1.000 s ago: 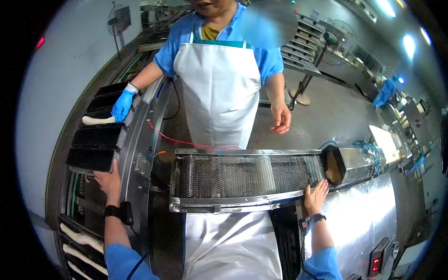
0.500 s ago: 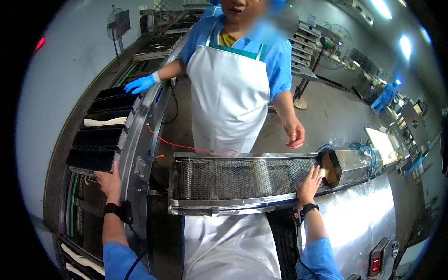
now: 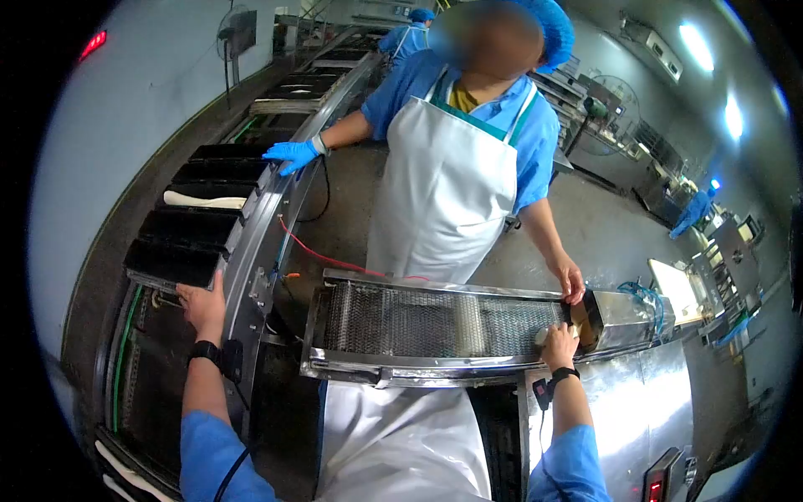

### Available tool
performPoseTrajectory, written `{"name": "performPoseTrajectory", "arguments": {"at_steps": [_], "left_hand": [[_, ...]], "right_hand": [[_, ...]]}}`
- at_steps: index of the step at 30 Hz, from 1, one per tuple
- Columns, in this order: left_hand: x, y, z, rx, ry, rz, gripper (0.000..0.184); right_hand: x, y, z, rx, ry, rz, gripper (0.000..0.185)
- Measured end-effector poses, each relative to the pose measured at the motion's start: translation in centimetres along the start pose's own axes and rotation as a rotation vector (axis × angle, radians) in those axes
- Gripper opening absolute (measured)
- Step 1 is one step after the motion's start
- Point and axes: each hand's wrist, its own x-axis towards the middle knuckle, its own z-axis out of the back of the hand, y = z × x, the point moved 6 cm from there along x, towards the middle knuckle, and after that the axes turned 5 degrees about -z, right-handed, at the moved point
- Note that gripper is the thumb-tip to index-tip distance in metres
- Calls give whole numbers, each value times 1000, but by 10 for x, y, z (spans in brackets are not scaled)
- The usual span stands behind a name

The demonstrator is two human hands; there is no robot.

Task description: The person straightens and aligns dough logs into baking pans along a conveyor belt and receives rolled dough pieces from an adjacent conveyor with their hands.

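Observation:
At the near end of a row of black trays (image 3: 171,264), my left hand (image 3: 202,303) rests against the tray's front corner, thumb up and fingers partly under it. A long pale dough strip (image 3: 205,201) lies on a tray farther up the row. My right hand (image 3: 560,345) is at the right end of the mesh conveyor (image 3: 401,322), its fingers closed round a pale dough piece (image 3: 542,336) beside the metal outlet (image 3: 623,320). A co-worker's bare hand (image 3: 571,283) hangs at the outlet's far edge.
Across the conveyor stands a co-worker in a white apron (image 3: 439,188), one blue-gloved hand (image 3: 293,156) at the tray line's rail. A red cord (image 3: 322,258) runs behind the mesh. More dough strips (image 3: 134,470) lie at lower left. Another person (image 3: 407,42) is farther back.
My right hand has closed on a dough piece that came out at the outlet. The co-worker has shifted right, leaving the dough strip on the tray and bringing the bare hand to the outlet.

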Motion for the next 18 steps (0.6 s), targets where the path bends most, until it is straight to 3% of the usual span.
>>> {"name": "performPoseTrajectory", "arguments": {"at_steps": [3, 4, 7, 8, 9, 10, 12, 13, 15, 17, 18], "left_hand": [[-9, -7, 11, -49, -30, 4, 113], [-10, -7, 12, -48, -30, -2, 113], [-4, -2, 7, -21, -84, -1, 112], [-7, -2, 15, -157, -30, 1, 111], [-4, -3, 16, -90, -6, 38, 112], [-2, -3, 14, -56, -24, 48, 113], [-8, -7, 21, -83, 8, 72, 113], [-7, -6, 21, -88, 10, 74, 113], [-6, -4, 21, -86, 11, 86, 114], [-3, -2, 18, -92, -15, 57, 114], [-3, -2, 18, -90, -5, 56, 116]], "right_hand": [[-8, 10, 10, 159, 8, -39, 45], [-5, 19, 11, 156, 98, -49, 40], [10, 49, 42, 496, 192, 154, 56], [19, 66, 73, 637, 112, 232, 53], [31, 73, 88, 950, 259, 122, 38], [20, 103, 163, 1033, 209, 276, 26], [12, 134, 236, 1479, 230, 324, 31], [4, 154, 276, 1560, 212, 339, 36], [-19, 202, 345, 1667, 277, 565, 47], [-37, 242, 378, 1945, 337, 667, 39], [-38, 271, 383, 2092, 670, 760, 37]]}}
